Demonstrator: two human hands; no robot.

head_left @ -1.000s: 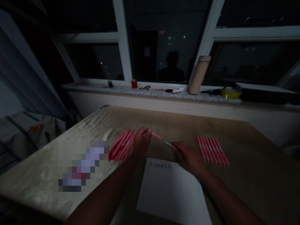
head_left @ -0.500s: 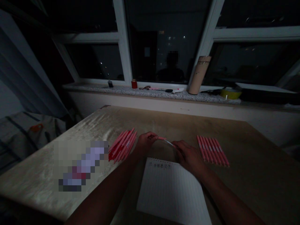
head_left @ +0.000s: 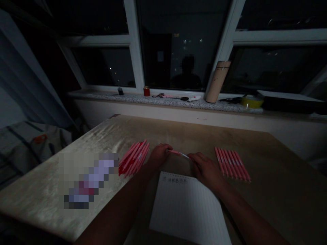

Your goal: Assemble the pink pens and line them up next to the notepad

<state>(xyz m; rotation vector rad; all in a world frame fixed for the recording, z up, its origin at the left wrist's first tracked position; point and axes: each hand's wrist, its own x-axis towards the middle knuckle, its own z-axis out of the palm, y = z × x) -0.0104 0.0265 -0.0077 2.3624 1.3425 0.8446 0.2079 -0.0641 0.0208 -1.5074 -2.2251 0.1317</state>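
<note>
A slim pink pen (head_left: 175,152) with a pale, whitish stretch spans the gap between my two hands, above the table. My left hand (head_left: 159,154) is closed on its left end with the fingertips pinched. At the pen's other end, my right hand (head_left: 204,166) has its fingers closed round the tip, which they hide. Left of my left hand lies a loose pile of pink pens (head_left: 138,156) on red wrapping (head_left: 125,167). Beyond my right hand, several more pink pens (head_left: 232,164) lie side by side in a neat row.
A spiral notepad (head_left: 189,207) with handwriting at its top lies below my hands. A blurred-out item (head_left: 94,180) is at left on the table (head_left: 173,131). The windowsill holds a red jar (head_left: 146,91), a tall tan cylinder (head_left: 218,81) and a yellow tape roll (head_left: 251,101).
My left hand has turned and shifted slightly left and down, so more of the pen's left part shows. My right hand stays almost still; the pen piles are unchanged.
</note>
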